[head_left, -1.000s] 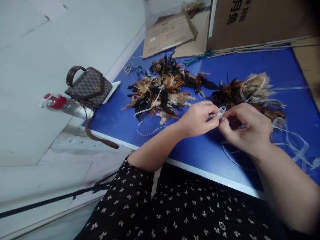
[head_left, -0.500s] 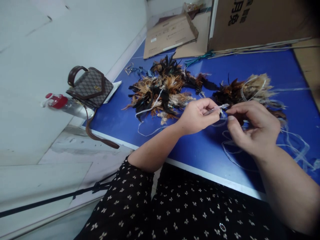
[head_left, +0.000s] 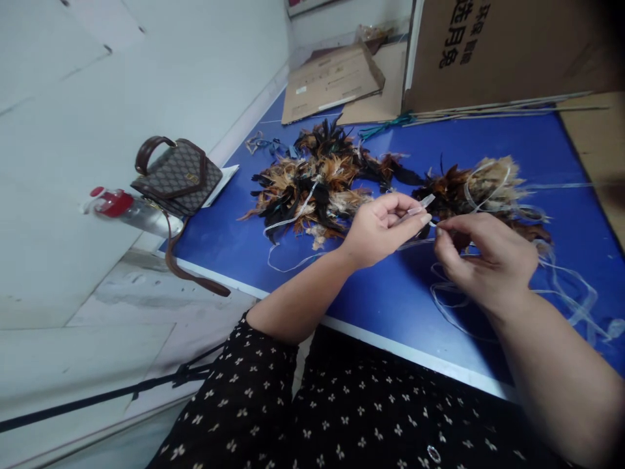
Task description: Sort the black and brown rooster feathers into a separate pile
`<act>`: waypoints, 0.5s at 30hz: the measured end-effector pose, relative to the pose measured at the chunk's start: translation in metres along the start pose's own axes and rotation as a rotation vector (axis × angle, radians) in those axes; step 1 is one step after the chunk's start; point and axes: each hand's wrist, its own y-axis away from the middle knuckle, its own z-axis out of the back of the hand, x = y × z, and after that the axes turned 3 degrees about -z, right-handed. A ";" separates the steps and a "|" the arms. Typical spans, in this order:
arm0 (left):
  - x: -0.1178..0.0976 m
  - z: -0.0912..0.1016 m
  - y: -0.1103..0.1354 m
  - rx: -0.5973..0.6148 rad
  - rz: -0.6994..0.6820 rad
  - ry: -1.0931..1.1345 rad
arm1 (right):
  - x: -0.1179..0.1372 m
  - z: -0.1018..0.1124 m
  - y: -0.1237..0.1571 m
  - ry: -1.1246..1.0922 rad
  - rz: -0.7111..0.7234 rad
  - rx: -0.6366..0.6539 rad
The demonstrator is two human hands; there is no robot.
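Note:
Above the blue table, my left hand (head_left: 378, 225) is closed on a sheer whitish ribbon (head_left: 424, 203), whose folded end sticks out past the thumb and forefinger. Close beside it, my right hand (head_left: 495, 257) pinches with thumb and forefinger at a thin part of the same ribbon. Behind my right hand lies a bunch of brown and beige feathers (head_left: 488, 179) with ribbon looped over it. To the left of my left hand is a larger pile of black, brown and tan feathers (head_left: 325, 172). Loose ribbon strands (head_left: 581, 293) trail over the table to the right.
A patterned handbag (head_left: 178, 172) and a red-capped bottle (head_left: 129, 210) stand at the table's left edge. Flattened cardboard (head_left: 336, 78) and a large carton (head_left: 508, 58) are at the back, with thin sticks (head_left: 488, 112) and teal ribbon (head_left: 385, 127) before them.
My right hand has shifted slightly left and down, its finger and thumb now pinched together. The ribbon end in my left hand has tilted upward. The view has shifted a little.

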 end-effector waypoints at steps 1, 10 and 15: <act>0.001 -0.001 0.000 0.019 0.008 0.005 | -0.002 0.001 0.000 0.019 0.031 0.022; 0.010 0.000 0.001 0.068 0.082 -0.046 | -0.003 0.003 0.001 0.075 0.074 0.047; 0.010 0.002 0.000 0.100 0.102 -0.020 | -0.004 0.003 0.001 0.078 0.089 0.057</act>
